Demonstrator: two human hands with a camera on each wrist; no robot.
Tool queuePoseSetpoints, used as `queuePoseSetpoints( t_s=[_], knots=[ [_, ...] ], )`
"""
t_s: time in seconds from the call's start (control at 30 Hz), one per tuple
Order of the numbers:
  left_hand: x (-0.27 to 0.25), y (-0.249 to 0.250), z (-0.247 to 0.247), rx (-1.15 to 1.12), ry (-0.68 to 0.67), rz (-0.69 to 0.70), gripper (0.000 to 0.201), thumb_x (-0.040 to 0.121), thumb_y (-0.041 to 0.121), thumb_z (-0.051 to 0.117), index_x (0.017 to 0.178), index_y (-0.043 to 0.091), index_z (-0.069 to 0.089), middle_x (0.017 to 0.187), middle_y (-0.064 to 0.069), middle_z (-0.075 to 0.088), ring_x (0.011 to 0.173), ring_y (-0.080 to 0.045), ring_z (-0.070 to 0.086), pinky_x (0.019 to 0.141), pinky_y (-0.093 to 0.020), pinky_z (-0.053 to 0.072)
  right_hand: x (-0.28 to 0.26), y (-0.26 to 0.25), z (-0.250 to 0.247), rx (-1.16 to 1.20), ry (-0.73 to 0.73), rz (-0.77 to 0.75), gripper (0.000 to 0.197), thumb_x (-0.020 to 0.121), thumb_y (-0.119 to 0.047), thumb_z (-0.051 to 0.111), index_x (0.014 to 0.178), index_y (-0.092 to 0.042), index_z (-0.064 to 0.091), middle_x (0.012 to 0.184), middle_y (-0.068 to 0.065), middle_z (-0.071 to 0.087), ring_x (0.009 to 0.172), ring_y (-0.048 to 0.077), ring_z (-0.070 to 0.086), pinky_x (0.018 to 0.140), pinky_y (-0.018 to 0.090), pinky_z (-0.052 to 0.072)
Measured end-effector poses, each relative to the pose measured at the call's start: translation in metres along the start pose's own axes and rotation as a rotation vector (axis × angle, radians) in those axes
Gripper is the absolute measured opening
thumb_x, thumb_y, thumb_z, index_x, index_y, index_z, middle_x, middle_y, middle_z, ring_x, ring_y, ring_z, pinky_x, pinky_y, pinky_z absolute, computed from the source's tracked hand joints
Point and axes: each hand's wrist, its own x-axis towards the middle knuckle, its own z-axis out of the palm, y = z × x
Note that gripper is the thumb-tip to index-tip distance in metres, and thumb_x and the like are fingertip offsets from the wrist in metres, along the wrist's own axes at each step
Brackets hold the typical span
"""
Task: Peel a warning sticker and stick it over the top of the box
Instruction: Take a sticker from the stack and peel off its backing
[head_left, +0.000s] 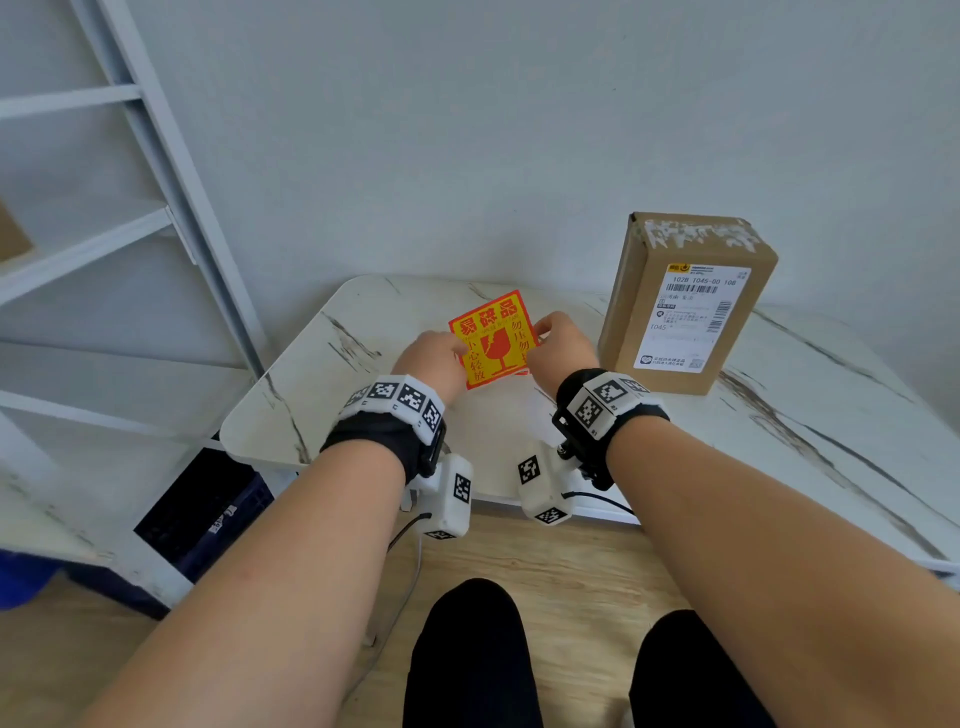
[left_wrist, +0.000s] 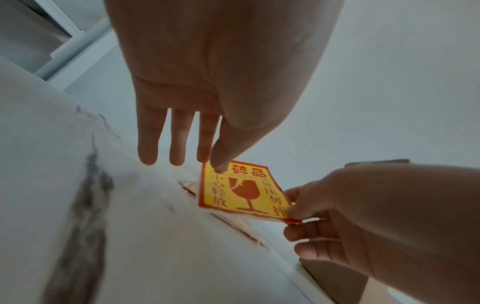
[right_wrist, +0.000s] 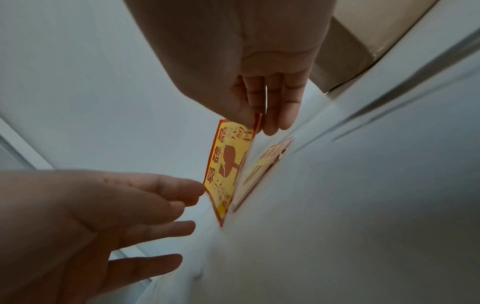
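Observation:
A yellow and red warning sticker with a broken-glass mark is held up off the marble table, between my two hands. My left hand has its thumb on the sticker's left corner, and the other fingers stretch out straight. My right hand pinches the sticker's right corner between thumb and finger. The brown cardboard box stands upright to the right, a white shipping label on its front. Beneath the sticker a sheet with more stickers lies flat on the table.
A white metal shelf frame rises at the left, with a dark crate on the floor under it. A wall stands close behind the table. My legs in black are at the table's front edge, over a wood floor.

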Motion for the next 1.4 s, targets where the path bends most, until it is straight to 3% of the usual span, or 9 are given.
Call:
queuePoseSetpoints(
  t_s=[0.27,0.43,0.53,0.63,0.73,0.87,1.03,1.17,1.4],
  knots=[
    [-0.007,0.011,-0.006,-0.196,0.060,-0.132,0.055,0.096,0.028,0.054,0.145,0.008,0.039,0.144,-0.013,0.049,0.130,-0.030,0.050,0.104,-0.037,0.040,-0.010,0.007,-0.032,-0.082,0.001,-0.039,0.028,0.093,-0.005,0.036,0.102,-0.008,0.062,0.089,0.007,0.059,0.081,0.025,0.054,0.061,0.026,0.038],
    [-0.023,0.023,-0.001,-0.277,0.003,-0.078,0.022,0.089,0.020,0.064,0.105,0.008,0.074,0.114,-0.015,0.071,0.107,-0.032,0.066,0.096,-0.040,0.053,-0.020,0.020,-0.043,-0.175,-0.016,-0.051,0.032,0.094,-0.009,0.038,0.113,-0.009,0.064,0.110,0.012,0.066,0.089,0.025,0.058,0.071,0.032,0.044],
    [-0.032,0.027,0.010,-0.319,-0.051,-0.147,0.010,0.087,0.015,0.065,0.083,0.009,0.071,0.084,-0.015,0.070,0.083,-0.029,0.065,0.091,-0.040,0.054,-0.029,0.026,-0.046,-0.202,0.025,-0.108,0.033,0.092,-0.010,0.044,0.121,-0.013,0.059,0.128,0.012,0.055,0.108,0.027,0.057,0.084,0.036,0.050],
    [-0.041,0.030,0.024,-0.363,-0.089,-0.198,0.023,0.087,0.013,0.065,0.064,0.011,0.062,0.064,-0.008,0.062,0.078,-0.026,0.062,0.092,-0.040,0.055,-0.041,0.026,-0.050,-0.248,0.101,-0.202,0.040,0.090,-0.009,0.049,0.128,-0.015,0.056,0.135,0.012,0.049,0.124,0.029,0.048,0.100,0.039,0.046],
    [-0.050,0.035,0.035,-0.387,-0.074,-0.160,0.013,0.085,0.015,0.068,0.084,0.003,0.074,0.088,-0.018,0.073,0.092,-0.031,0.069,0.094,-0.042,0.054,-0.048,0.030,-0.048,-0.205,0.044,-0.244,0.036,0.087,-0.004,0.049,0.117,-0.016,0.065,0.122,0.008,0.062,0.106,0.024,0.060,0.082,0.031,0.049],
    [-0.056,0.038,0.046,-0.374,-0.042,-0.127,0.032,0.081,0.024,0.074,0.109,0.008,0.072,0.109,-0.012,0.073,0.103,-0.030,0.068,0.095,-0.038,0.053,-0.056,0.052,-0.037,-0.211,-0.055,-0.167,0.024,0.088,-0.010,0.056,0.108,-0.015,0.069,0.110,0.006,0.069,0.089,0.019,0.061,0.073,0.026,0.046],
    [-0.061,0.031,0.049,-0.407,-0.032,-0.102,0.037,0.080,0.029,0.074,0.113,0.012,0.069,0.110,-0.007,0.071,0.102,-0.023,0.066,0.090,-0.030,0.049,-0.062,0.070,-0.032,-0.069,-0.148,-0.165,0.017,0.085,-0.009,0.063,0.095,-0.012,0.077,0.082,-0.003,0.068,0.074,0.012,0.057,0.067,0.021,0.043],
    [-0.063,0.026,0.044,-0.434,-0.105,-0.064,0.038,0.080,0.022,0.074,0.116,0.013,0.067,0.094,-0.006,0.067,0.086,-0.017,0.062,0.070,-0.021,0.045,-0.065,0.069,-0.028,0.003,-0.195,-0.158,0.013,0.082,-0.011,0.070,0.093,-0.012,0.077,0.064,-0.012,0.052,0.062,0.003,0.048,0.057,0.015,0.035],
    [-0.063,0.018,0.049,-0.448,-0.124,-0.010,0.040,0.081,0.017,0.073,0.119,0.010,0.064,0.107,-0.010,0.073,0.110,-0.020,0.062,0.090,-0.025,0.043,-0.066,0.070,-0.025,-0.022,-0.189,-0.143,0.011,0.081,-0.016,0.072,0.090,-0.017,0.077,0.064,-0.011,0.049,0.060,0.004,0.046,0.055,0.017,0.033]
  ],
)
